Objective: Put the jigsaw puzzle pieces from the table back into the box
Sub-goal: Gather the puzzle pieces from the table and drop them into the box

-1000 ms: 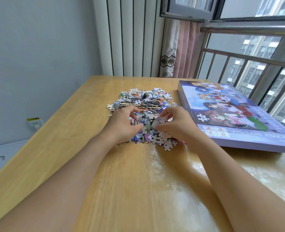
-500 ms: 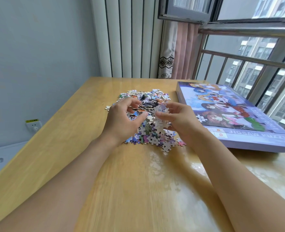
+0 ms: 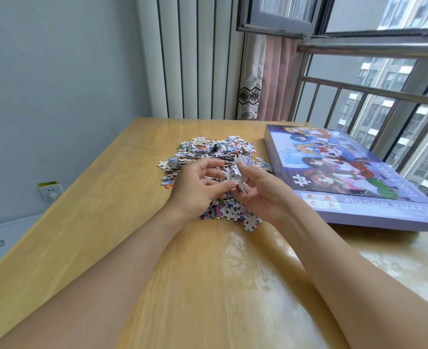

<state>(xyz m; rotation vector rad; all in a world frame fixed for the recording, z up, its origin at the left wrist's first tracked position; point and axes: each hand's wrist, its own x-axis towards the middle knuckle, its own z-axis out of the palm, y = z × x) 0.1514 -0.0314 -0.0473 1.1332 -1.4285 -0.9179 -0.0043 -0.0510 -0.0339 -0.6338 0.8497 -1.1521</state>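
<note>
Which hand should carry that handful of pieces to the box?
Right hand: it sits between the pile and the jigsaw puzzle box, and already helps pinch the handful of pieces. Box lid looks closed, though.

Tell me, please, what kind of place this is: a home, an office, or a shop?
Most likely a room in a flat, high up. A wooden table stands by a barred window that looks onto tall apartment blocks, a pink curtain hangs in the corner, and a puzzle box lies on the table.

Bright window [image 3: 374,79] daylight, glare on table [image 3: 245,260], wide-angle edge distortion.
</note>
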